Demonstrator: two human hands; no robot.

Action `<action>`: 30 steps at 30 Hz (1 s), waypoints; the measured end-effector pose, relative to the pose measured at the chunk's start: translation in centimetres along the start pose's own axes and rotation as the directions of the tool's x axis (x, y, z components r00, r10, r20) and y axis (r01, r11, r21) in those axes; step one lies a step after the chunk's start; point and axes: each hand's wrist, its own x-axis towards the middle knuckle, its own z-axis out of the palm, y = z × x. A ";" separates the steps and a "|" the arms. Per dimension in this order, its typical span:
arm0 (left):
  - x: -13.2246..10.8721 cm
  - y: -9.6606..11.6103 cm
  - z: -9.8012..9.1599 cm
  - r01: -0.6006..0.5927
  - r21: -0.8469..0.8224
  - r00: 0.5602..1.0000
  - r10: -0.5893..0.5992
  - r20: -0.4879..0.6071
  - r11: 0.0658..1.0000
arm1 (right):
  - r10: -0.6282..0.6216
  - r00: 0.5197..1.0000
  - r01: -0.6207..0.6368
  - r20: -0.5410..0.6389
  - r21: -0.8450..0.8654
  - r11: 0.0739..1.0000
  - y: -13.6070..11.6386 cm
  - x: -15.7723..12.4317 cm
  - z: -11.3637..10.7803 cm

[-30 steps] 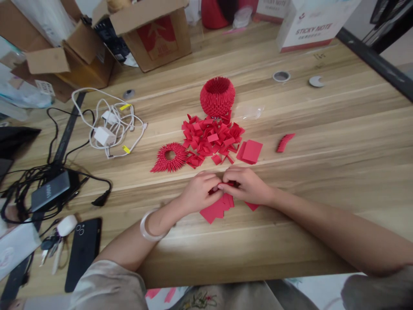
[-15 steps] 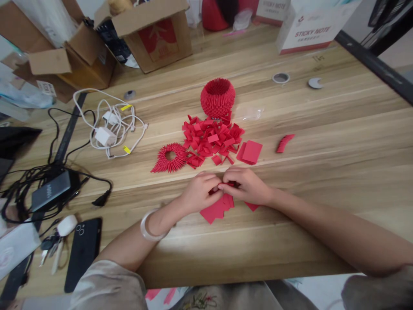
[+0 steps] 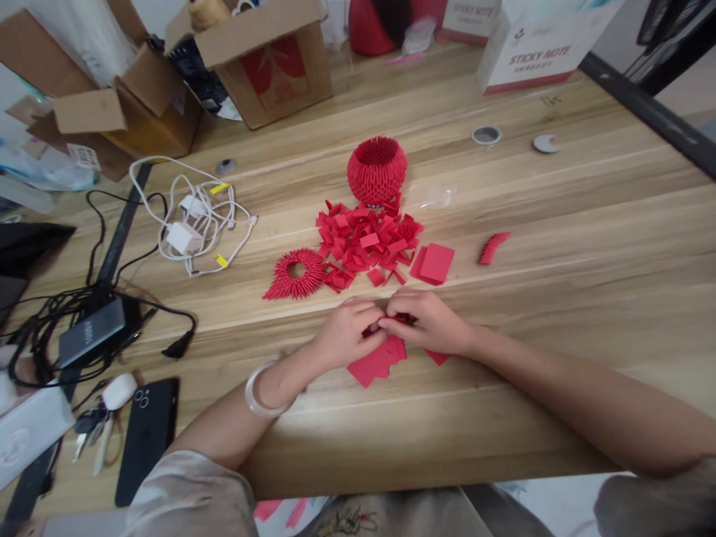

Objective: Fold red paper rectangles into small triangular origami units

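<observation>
My left hand (image 3: pixel 350 333) and my right hand (image 3: pixel 428 322) meet above the wooden table, fingers closed together on a small red paper piece, mostly hidden by the fingers. Flat red paper sheets (image 3: pixel 369 367) lie under and in front of them. Beyond the hands is a heap of red folded pieces (image 3: pixel 366 237), with a stack of red squares (image 3: pixel 436 263) at its right. A spiky red paper ring (image 3: pixel 296 274) lies to the left. Behind the heap stands a round red paper bowl (image 3: pixel 377 170). A curved red strip (image 3: pixel 494 247) lies farther right.
White cables (image 3: pixel 209 216), a black adapter (image 3: pixel 92 332), keys (image 3: pixel 92 421) and a black phone (image 3: pixel 146 440) are on the left. Cardboard boxes (image 3: pixel 274 74) and a sticky note box (image 3: pixel 540 56) stand at the back. A clear plastic wrapper (image 3: pixel 436 197) lies beside the bowl.
</observation>
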 end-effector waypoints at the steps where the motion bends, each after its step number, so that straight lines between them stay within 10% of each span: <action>1: 0.0 0.0 0.0 0.001 0.000 1.000 -0.001 0.001 1.000 | 0.000 1.000 0.000 0.000 -0.001 1.000 0.0 0.0 0.0; 30: 0.2 0.1 -0.1 -0.013 -0.001 1.000 0.013 -0.011 1.000 | 0.019 1.000 -0.019 0.012 0.019 1.000 0.1 -0.1 -0.2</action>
